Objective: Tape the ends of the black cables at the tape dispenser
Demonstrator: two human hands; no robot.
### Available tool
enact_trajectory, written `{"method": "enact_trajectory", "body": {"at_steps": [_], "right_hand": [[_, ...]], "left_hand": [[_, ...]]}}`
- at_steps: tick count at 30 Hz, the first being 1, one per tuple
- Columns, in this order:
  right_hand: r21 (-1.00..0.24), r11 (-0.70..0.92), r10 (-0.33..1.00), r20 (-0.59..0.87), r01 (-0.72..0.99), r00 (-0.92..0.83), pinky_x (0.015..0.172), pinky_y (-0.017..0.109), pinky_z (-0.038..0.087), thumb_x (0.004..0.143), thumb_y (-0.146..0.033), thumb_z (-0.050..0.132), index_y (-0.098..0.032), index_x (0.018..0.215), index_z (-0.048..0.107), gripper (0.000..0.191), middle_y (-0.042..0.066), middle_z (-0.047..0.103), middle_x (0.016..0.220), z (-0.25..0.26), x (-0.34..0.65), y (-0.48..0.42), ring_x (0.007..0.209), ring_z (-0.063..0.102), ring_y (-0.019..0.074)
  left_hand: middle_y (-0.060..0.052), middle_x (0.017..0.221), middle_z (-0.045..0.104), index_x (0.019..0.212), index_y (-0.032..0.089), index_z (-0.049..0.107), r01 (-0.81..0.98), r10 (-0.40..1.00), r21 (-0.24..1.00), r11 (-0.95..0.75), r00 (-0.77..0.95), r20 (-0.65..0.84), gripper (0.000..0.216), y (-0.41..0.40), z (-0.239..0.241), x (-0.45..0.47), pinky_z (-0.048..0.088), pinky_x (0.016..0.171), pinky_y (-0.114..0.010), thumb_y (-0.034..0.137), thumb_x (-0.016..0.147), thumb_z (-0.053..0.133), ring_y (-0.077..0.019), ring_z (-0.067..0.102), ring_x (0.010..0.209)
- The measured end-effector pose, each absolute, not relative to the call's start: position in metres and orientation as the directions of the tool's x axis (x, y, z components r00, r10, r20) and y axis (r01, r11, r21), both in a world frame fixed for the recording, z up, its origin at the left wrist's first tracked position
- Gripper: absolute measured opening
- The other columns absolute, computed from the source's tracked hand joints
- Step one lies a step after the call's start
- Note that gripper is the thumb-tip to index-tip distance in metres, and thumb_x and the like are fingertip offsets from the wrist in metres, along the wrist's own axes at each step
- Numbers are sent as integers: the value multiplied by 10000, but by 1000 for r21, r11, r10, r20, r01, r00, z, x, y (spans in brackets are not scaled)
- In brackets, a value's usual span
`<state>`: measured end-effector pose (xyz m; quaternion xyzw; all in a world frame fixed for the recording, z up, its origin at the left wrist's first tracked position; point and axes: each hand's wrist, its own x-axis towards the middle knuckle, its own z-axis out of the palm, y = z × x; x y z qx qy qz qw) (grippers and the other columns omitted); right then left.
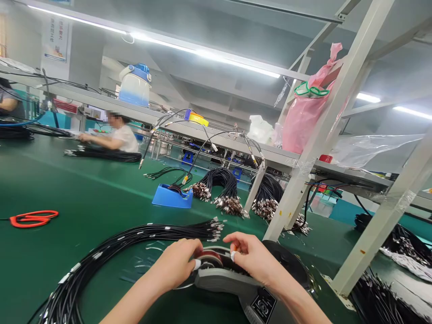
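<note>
— Two hands at the near edge, what are they on?
— Both rest on a grey tape dispenser [229,279] standing on the green tabletop [84,193]. The left hand [177,265] and right hand [251,258] sit close together, fingertips pinched at the tape roll [211,260] on top.
— And beside it?
— A black cable bundle [141,236] lies just left of the dispenser, its metal ends near the left hand. Orange scissors [33,218] lie well apart, far left.

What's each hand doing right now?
Left hand: closed, fingertips pinching at the tape dispenser.
Right hand: closed, pinching something small over it; what, cannot be told.
</note>
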<state>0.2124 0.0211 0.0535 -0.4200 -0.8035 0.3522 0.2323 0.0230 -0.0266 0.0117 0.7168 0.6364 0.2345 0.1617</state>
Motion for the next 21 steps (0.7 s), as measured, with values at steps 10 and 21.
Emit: {"method": "enact_trajectory", "body": {"at_steps": [10,21], "right_hand": [[-823,375,879,170,426,-445,584,263,392,767,-340,409,-160,684,536,236,-9,482,605,65,219,21,563,472,111],[-847,360,913,234,390,-334,599,284,385,725,-329,480,-156,774,569,201,-5,501,606,67,229,22,573,461,122]], "left_hand": [[-42,1034,568,953,249,522,844,996,529,-88,77,43,356,-28,12,9,384,858,-380,164,628,404,-215,510,985],[75,1178,524,1064,346,492,724,954,622,-299,203,222,365,-27,21,19,336,992,-306,219,730,415,-121,440,1118]]}}
